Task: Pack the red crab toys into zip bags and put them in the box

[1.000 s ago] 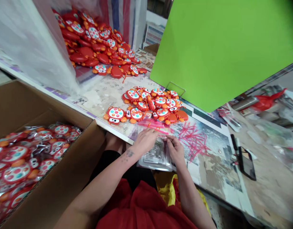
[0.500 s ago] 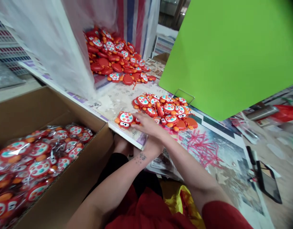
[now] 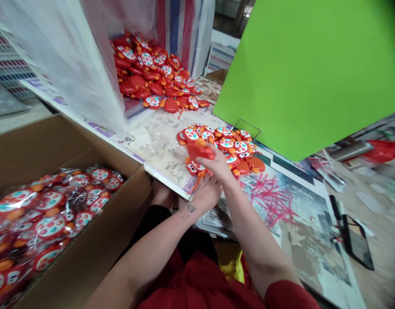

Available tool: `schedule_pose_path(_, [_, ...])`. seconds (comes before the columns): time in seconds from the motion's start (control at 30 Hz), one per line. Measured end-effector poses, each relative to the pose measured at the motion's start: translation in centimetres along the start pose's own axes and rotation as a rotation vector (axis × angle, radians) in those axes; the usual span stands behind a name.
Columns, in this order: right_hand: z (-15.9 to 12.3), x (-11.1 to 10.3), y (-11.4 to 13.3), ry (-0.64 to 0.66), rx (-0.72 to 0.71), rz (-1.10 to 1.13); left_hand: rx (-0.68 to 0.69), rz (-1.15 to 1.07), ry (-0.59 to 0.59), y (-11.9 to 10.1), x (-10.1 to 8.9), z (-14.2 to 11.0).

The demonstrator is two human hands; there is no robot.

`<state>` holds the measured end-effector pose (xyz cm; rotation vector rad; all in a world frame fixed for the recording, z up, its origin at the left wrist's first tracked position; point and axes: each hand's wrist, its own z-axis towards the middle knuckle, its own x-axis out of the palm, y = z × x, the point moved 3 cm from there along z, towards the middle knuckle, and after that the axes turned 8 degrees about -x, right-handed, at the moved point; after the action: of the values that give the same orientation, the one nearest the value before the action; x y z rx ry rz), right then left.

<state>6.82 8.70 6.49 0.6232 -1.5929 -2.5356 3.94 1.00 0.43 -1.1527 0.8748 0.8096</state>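
Note:
My right hand (image 3: 218, 165) is closed around a red toy crab (image 3: 199, 151), raised just above the table with its plain red side showing; motion blurs it a little. Lower and closer to me, my left hand (image 3: 208, 192) lies at the table edge with its fingers stretched out, over some clear plastic bags (image 3: 213, 218). An orange cord (image 3: 195, 183) shows beside its fingertips. Behind both hands is a small heap of toy crabs (image 3: 228, 143), red with white button panels and orange claws.
A cardboard box (image 3: 97, 231) at left contains bagged toy crabs (image 3: 51, 225). More loose crabs (image 3: 152, 77) spill from a striped sack (image 3: 180, 34) at the back. A green board (image 3: 300, 73) stands behind the heap. A phone (image 3: 358, 242) lies at right.
My right hand has lifted a toy crab from near the table edge and turned it over. My left hand's fingers, previously hidden behind the right hand, now show.

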Motion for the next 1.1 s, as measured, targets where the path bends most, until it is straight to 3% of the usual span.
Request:
schedule_pose_path(0.13, [-6.4, -7.0, -0.4, -0.646, 0.075, 0.302, 0.007, -0.012, 0.085, -0.5, -0.4, 0.7])
schedule_pose_path(0.2, [-9.8, -8.9, -0.7, -0.779, 0.111, 0.288, -0.001, -0.003, 0.129, -0.6, -0.3, 0.9])
schedule_pose_path(0.27, [-12.5, -9.9, -1.4, -0.831, 0.174, 0.237, 0.027, 0.024, 0.118, -0.7, -0.1, 0.8])
schedule_pose_path(0.37, [-14.7, -10.4, -2.6, -0.833, 0.255, 0.195, 0.129, 0.057, 0.015, -0.8, 0.0, 0.1])
schedule_pose_path(0.47, [-14.8, -10.1, -3.3, -0.777, 0.243, 0.154, 0.262, 0.049, -0.069, -0.9, 0.0, -0.7])
schedule_pose_path(0.67, [-12.5, -8.6, -3.4, -0.615, 0.153, -0.032, 0.443, 0.024, -0.042, -1.0, -0.4, -1.3])
schedule_pose_path(0.77, [-12.3, -8.1, -3.5, -0.551, 0.202, -0.075, 0.422, 0.002, -0.080, -0.9, -0.5, -1.4])
schedule_pose_path(0.93, [-12.9, -8.2, -3.5, -0.393, 0.281, -0.165, 0.253, -0.148, -0.197, -0.3, -0.7, -1.1])
schedule_pose_path(1.0, [-13.2, -8.8, -3.3, -0.306, 0.256, -0.234, 0.256, -0.210, -0.187, -0.2, -0.7, -0.9])
schedule_pose_path(1.1, [-14.0, -10.5, -2.8, -0.362, 0.212, -0.378, 0.263, -0.269, -0.116, -0.2, -0.6, -0.5])
